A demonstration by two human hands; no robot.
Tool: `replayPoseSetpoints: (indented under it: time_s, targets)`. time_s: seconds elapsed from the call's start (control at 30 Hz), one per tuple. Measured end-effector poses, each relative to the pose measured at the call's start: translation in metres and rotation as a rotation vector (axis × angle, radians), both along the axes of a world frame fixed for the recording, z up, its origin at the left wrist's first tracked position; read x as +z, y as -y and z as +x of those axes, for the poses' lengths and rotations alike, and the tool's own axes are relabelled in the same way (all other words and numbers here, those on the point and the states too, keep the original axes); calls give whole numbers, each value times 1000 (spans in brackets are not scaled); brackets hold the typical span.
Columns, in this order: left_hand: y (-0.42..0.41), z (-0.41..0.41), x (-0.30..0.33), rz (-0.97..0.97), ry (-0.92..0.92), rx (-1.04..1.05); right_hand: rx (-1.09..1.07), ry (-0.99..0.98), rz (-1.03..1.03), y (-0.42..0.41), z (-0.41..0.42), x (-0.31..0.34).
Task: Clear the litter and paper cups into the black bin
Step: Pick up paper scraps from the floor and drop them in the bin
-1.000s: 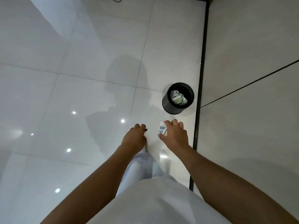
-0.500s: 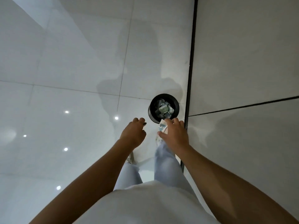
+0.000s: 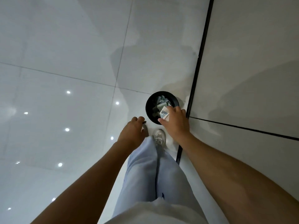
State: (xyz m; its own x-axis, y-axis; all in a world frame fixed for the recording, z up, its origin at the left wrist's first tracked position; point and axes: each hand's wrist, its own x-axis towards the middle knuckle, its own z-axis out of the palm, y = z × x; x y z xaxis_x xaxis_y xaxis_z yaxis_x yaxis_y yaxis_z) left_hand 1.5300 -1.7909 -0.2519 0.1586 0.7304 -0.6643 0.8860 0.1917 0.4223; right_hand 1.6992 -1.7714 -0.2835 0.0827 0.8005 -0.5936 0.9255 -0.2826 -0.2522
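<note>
A round black bin [image 3: 149,104] stands on the white tiled floor close to the wall, with crumpled paper litter [image 3: 160,101] inside it. My right hand [image 3: 175,122] hovers over the bin's near rim, shut on a small white and blue paper scrap [image 3: 163,113] that sticks out above the bin's opening. My left hand [image 3: 133,132] hangs to the left of the bin, fingers curled loosely; whether it holds anything is hidden from here.
A black strip [image 3: 198,62] runs along the foot of the grey wall [image 3: 246,62] on the right. My legs in pale trousers and a white shoe [image 3: 159,136] stand just short of the bin. Glossy floor tiles [image 3: 56,94] spread to the left.
I have stepped closer to the bin. My right hand with the paper scrap has moved forward from short of the bin to over its rim.
</note>
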Motion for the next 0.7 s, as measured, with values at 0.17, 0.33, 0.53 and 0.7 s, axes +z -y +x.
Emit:
replayPoseSetpoints:
  time_s: [0.17,0.33,0.53,0.7]
  targets:
    - [-16,-3,-40,-28,-9,-5,-14,3,-30,-29,-4,-55]
    - [-33,7,-66,-34,14,-24,-98,-39,-71,-27,5,-82]
    - [-63,47,-93,-61,30,-101,-264,-52,-79,-9,33,-85]
    - [-83,70,-112,-132,-70,-218,-292,-53,-73,0,47,-81]
